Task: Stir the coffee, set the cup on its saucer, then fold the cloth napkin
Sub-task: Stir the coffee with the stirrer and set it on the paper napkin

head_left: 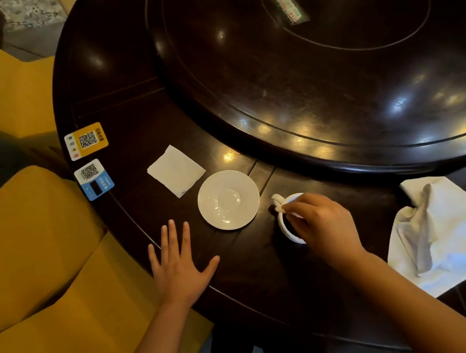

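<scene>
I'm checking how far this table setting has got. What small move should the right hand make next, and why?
Probably lift the cup and set it on the saucer. The right hand is over the cup with fingers at its handle, no spoon shows, and the saucer sits empty just to its left. The left hand lies flat on the table, and the cloth napkin is crumpled.

Left hand (178, 262) flat, fingers spread; right hand (319, 223) curled, fingers pinched.
</scene>
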Demonstrator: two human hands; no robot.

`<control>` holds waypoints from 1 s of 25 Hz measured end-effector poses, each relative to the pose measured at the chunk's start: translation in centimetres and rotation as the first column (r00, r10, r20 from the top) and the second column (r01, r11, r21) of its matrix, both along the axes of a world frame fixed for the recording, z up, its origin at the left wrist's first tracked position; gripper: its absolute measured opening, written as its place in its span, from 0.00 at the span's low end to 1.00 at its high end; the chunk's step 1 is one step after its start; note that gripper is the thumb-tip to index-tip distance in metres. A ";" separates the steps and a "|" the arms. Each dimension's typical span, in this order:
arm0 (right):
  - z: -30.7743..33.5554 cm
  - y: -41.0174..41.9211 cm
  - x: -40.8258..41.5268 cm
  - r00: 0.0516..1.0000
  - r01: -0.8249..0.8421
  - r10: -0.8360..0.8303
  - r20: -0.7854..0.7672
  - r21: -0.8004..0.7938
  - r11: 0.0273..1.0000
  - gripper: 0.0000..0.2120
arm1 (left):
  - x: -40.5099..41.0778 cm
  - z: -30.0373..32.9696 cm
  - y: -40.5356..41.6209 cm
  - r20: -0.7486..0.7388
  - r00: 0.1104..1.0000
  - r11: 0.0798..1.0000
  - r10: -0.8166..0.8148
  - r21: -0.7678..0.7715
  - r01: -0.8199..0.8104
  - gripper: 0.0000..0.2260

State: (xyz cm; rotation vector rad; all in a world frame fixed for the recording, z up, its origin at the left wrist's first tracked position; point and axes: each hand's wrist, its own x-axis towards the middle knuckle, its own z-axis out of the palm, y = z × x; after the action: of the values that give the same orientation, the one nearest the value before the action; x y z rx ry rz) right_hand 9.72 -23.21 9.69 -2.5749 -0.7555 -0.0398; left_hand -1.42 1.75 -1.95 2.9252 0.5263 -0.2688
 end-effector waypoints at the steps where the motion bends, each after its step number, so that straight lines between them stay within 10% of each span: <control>1: 0.1 -0.3 0.1 0.999 0.037 -0.036 -0.021 0.050 0.998 0.09 | 0.0 0.0 0.0 -0.002 1.000 1.000 0.000 0.002 0.000 0.42; 15: 3.7 5.7 5.6 0.985 0.003 0.076 -0.154 0.456 0.890 0.10 | 0.1 0.1 0.0 0.030 1.000 1.000 0.006 0.010 -0.006 0.42; 25: -2.7 21.3 7.5 0.628 -0.715 0.723 0.288 -0.153 0.682 0.10 | 0.1 -0.4 0.1 0.074 0.997 0.999 0.027 -0.025 -0.025 0.42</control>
State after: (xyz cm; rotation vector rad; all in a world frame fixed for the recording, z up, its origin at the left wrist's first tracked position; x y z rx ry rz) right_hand 17.26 -1.91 6.96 -2.1036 -1.8840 -0.2107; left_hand -1.28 1.84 -2.39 2.8901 0.5458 -0.1614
